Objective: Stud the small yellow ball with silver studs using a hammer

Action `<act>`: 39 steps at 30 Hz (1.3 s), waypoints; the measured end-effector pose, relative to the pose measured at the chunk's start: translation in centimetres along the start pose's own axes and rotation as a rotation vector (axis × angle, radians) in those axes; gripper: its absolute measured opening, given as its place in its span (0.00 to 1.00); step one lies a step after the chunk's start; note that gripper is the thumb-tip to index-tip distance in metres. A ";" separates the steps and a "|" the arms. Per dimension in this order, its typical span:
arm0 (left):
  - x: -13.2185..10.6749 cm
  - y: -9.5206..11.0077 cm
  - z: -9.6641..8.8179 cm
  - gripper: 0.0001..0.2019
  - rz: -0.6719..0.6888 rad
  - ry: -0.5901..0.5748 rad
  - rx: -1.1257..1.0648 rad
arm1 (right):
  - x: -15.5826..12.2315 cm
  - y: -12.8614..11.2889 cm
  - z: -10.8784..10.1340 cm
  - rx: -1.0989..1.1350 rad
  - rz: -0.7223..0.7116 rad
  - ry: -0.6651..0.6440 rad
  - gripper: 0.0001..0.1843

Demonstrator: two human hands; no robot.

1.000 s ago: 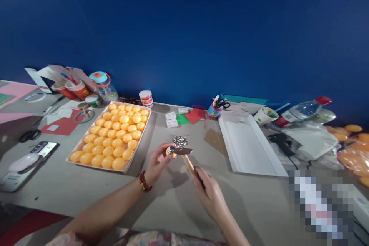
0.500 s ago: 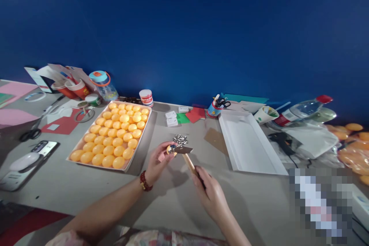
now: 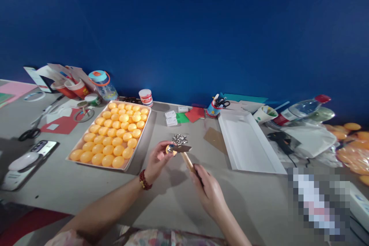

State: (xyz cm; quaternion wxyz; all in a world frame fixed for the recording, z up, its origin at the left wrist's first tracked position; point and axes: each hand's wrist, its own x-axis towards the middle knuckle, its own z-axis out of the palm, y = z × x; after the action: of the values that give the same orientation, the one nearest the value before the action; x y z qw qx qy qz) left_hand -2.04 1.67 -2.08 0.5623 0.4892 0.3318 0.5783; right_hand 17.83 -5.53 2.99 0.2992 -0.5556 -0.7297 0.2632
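My left hand is closed around a small orange ball with a shiny metal bit on it, held just above the grey table. My right hand grips the wooden handle of a small hammer; its dark head rests against the ball. A pile of small shiny metal pieces lies on the table just beyond the ball. A red bead bracelet is on my left wrist.
A tray of several orange balls stands at the left. An empty white tray is at the right, brown card beside it. Scissors, cups, a phone, a water bottle and a bag of orange balls crowd the edges.
Both hands and the hammer keep almost the same place; the hammer head stays at the ball. The view has shifted slightly.
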 end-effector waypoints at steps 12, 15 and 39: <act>0.1 0.2 -0.2 0.17 -0.010 -0.033 -0.033 | 0.6 0.3 -0.2 0.164 0.078 0.023 0.13; 0.2 0.7 0.0 0.17 0.027 -0.086 -0.029 | 1.3 0.7 -0.4 0.411 0.216 0.025 0.14; -0.3 1.1 0.2 0.18 0.318 -0.283 0.379 | 4.2 0.3 2.8 0.927 0.408 -0.023 0.24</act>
State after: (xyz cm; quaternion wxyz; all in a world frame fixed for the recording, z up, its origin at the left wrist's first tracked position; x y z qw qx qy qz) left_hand -2.25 1.15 -1.07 0.4038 0.7072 0.2713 0.5131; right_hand 15.08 -1.55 1.47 0.4487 -0.4927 -0.4159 0.6188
